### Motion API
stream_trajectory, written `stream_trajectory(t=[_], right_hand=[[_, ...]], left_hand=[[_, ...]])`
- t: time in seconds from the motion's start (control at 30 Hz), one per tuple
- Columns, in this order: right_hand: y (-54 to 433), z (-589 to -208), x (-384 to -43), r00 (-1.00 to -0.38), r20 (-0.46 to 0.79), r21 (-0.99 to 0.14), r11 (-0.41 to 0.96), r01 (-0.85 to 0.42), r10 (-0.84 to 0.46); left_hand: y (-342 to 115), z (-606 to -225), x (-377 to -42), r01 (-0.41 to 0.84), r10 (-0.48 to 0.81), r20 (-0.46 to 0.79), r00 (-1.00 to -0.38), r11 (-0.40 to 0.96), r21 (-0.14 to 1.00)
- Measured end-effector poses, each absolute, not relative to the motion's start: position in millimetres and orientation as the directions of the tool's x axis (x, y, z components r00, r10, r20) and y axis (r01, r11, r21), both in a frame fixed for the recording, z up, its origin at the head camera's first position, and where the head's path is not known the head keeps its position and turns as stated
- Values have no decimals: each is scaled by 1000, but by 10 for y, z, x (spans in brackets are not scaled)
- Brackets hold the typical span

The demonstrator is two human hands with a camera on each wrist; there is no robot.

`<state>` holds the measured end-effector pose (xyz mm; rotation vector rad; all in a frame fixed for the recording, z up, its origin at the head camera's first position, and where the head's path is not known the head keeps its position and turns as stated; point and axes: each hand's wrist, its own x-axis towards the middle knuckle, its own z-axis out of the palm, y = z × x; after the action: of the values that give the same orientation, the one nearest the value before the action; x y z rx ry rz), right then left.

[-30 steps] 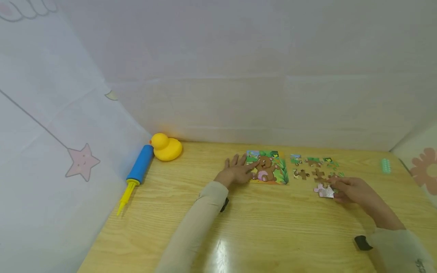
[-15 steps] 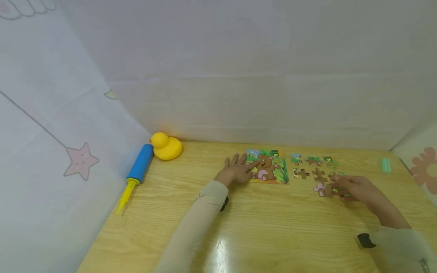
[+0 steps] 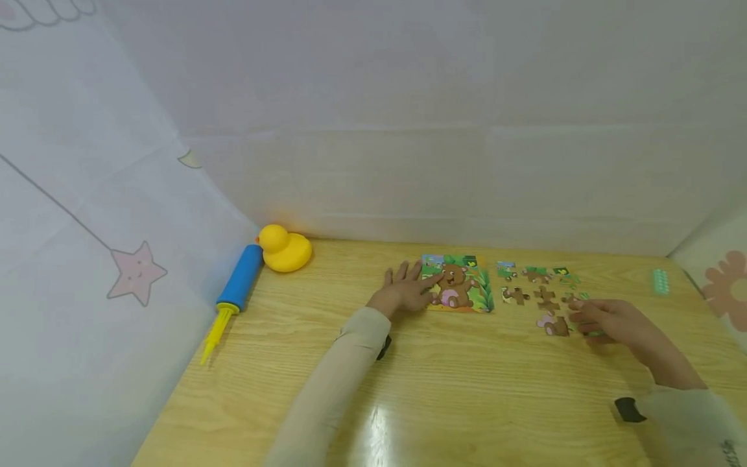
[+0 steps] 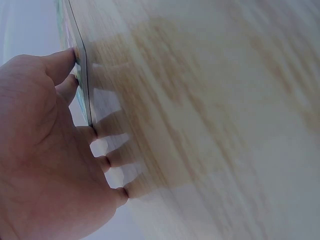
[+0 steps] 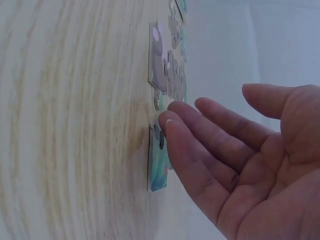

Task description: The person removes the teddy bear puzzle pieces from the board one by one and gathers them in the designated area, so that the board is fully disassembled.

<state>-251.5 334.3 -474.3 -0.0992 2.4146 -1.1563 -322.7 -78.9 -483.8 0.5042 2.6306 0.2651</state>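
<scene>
My left hand (image 3: 404,292) rests on the left side of a bear picture puzzle board (image 3: 463,292), its fingers spread. In the left wrist view, the thumb and one fingertip touch the edge of the board (image 4: 84,75), while other fingertips rest on the table. My right hand (image 3: 609,322) hovers over the loose puzzle pieces, fingers extended and thumb apart. Its fingertips are at a green puzzle piece (image 5: 158,167); whether they touch it is hard to tell. Left of that hand lies a pink-and-brown puzzle piece (image 3: 554,325). Further back are several more puzzle pieces (image 3: 545,297).
A yellow rubber duck (image 3: 286,250) and a blue hand pump (image 3: 242,275) with a yellow nozzle lie at the left. A small pale green bumpy item (image 3: 661,281) sits at the far right. White printed cloth (image 3: 373,188) surrounds the wooden table (image 3: 467,383).
The pink-and-brown piece, shiny and tilted at my right fingers a second ago, now lies flat on the table. My right hand has moved slightly right, away from it. My left hand stays put.
</scene>
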Motion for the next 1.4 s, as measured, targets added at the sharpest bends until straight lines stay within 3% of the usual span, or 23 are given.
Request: stream_trajectory(t=[0.27,0.6,0.93,1.4], right_hand=[[3300,-4712,-2516,-916,-286,-765,643,41,-282],[2804,-4662,-2750,-916,-189,-822,567,-49,-353],[2112,-4679,-3089,-884,-282,-861,504,62,-373],[1376,-4833,-3360,-869,-318,-863,496,99,-379]], left_hand=[[-778,-4835,-3238,299,384,-390,-837,918,263],[-770,-4908,-3262,309,391,-322,-862,910,277],[-923,-4997,-3240,345,414,-242,-878,896,281],[-1143,-4857,-3177,257,330,-311,-891,933,254]])
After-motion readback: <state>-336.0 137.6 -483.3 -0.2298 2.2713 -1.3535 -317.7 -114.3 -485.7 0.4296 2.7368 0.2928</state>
